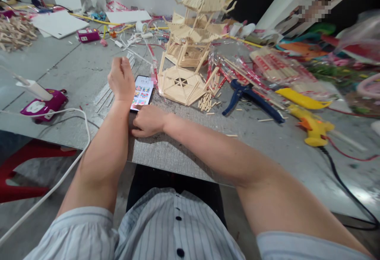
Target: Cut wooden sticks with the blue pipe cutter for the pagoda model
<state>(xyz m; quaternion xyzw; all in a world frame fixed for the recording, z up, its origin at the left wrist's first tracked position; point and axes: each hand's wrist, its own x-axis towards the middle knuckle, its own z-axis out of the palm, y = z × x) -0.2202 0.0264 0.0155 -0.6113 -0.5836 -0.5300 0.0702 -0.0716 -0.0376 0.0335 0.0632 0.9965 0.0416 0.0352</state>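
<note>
A smartphone lies on the grey table with its screen lit, showing a clock and colourful icons. My right hand is at the phone's lower edge, its fingers curled in and one finger reaching onto the bottom of the screen. Just left of the phone, my left hand is raised with fingers bent and pressed together; its palm side is hidden. Behind the phone stands a pagoda-like model made of wooden sticks. Its flat hexagonal stick base is beside the phone.
Right of the model lie short stick pieces, blue-handled cutters, a yellow glue gun and packaged sticks. A purple power adapter with a white charger and cable sits at left. A red stool stands below the table edge.
</note>
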